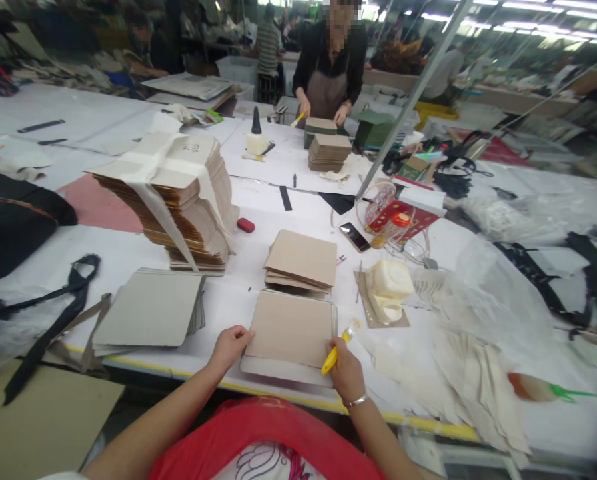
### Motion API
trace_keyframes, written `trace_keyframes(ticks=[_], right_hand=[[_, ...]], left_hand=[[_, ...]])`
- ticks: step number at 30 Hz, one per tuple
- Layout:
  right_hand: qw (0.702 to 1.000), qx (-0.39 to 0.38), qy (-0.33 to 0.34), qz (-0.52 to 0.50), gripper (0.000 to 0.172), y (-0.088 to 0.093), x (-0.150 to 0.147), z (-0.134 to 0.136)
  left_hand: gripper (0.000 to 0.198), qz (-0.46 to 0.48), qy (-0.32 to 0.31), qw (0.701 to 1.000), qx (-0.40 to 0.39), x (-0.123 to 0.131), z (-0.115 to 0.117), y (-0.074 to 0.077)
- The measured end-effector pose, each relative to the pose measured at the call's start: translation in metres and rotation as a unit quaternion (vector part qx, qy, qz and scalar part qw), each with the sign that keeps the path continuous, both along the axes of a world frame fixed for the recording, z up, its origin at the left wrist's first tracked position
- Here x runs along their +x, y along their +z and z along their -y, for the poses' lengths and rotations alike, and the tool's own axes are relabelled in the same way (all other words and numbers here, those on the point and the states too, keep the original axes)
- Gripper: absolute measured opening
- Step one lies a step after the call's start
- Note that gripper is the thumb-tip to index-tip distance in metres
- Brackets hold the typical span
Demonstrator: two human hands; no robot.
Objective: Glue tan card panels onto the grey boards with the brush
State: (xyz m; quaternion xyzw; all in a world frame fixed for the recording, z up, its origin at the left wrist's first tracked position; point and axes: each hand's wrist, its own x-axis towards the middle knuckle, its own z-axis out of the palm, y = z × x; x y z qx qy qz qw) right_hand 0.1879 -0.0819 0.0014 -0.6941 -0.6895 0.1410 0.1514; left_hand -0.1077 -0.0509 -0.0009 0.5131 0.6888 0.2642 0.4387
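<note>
A tan cardboard panel (291, 328) lies on a white board at the table's near edge. My left hand (230, 346) rests on the panel's left edge, fingers pressing it down. My right hand (345, 372) is at the panel's lower right corner and grips a yellow-handled brush (336, 351) whose bristles point up and right. Just beyond lies a small pile of tan panels (302, 261). To the right, a whitish glue container (387, 288) sits on a brown card.
A tall stack of folded cardboard (178, 200) stands left of centre, with grey boards (151, 308) in front of it. A phone (355, 237), a red box (403, 217), black straps and plastic sheets lie right. A person across the table works over another stack (328, 152).
</note>
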Motion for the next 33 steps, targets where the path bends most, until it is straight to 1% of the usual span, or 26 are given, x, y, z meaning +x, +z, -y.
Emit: trace_keyframes(ticks=[5,9,14,17,19,21,23,24,26,27,28,30,31,32,33], right_hand=[[0.999,-0.046,-0.004,0.027,0.017,0.007,-0.002,-0.001],[0.998,-0.063,-0.012,0.026,0.018,0.009,-0.001,-0.003],[0.998,-0.068,-0.014,0.005,0.016,0.012,0.0,-0.004],[0.997,-0.079,-0.013,0.013,0.016,0.012,-0.002,-0.006],[0.995,-0.091,-0.009,0.034,0.016,0.013,-0.004,-0.007],[0.992,-0.099,-0.008,0.074,0.016,0.014,-0.005,-0.009],[0.988,-0.09,-0.024,0.121,0.013,0.018,-0.003,-0.01],[0.987,-0.077,-0.038,0.139,0.014,0.022,-0.001,-0.012],[0.987,-0.031,-0.06,0.142,0.023,0.033,0.003,-0.016],[0.991,0.0,-0.064,0.122,0.029,0.04,0.003,-0.02],[0.994,0.03,-0.059,0.083,0.034,0.048,0.001,-0.025],[0.996,0.071,-0.03,-0.046,0.04,0.063,-0.014,-0.037],[0.989,0.073,-0.017,-0.128,0.04,0.069,-0.027,-0.045],[0.975,0.057,-0.007,-0.212,0.04,0.073,-0.043,-0.053],[0.956,0.028,-0.007,-0.293,0.039,0.075,-0.061,-0.062]], left_hand=[[0.038,0.003,-0.003,0.999,-0.039,0.001,-0.004,-0.006],[0.039,-0.007,-0.01,0.998,-0.069,0.002,-0.007,-0.008],[0.041,-0.017,-0.018,0.998,-0.057,0.001,-0.009,-0.01],[0.041,-0.045,-0.041,0.997,-0.052,-0.001,-0.012,-0.011],[0.041,-0.075,-0.067,0.994,-0.05,-0.002,-0.015,-0.008],[0.041,-0.124,-0.108,0.985,-0.05,-0.003,-0.018,-0.001],[0.036,-0.209,-0.149,0.966,-0.023,-0.002,-0.02,0.009],[0.032,-0.257,-0.164,0.952,0.01,-0.001,-0.02,0.014],[0.022,-0.332,-0.198,0.916,0.107,0.005,-0.02,0.024],[0.024,-0.349,-0.226,0.896,0.157,0.009,-0.019,0.028],[0.03,-0.351,-0.268,0.876,0.194,0.013,-0.019,0.031],[0.036,-0.33,-0.366,0.841,0.225,0.022,-0.018,0.033],[0.035,-0.319,-0.404,0.827,0.225,0.026,-0.018,0.033],[0.032,-0.311,-0.43,0.819,0.219,0.028,-0.017,0.033],[0.03,-0.309,-0.443,0.815,0.212,0.031,-0.017,0.032]])
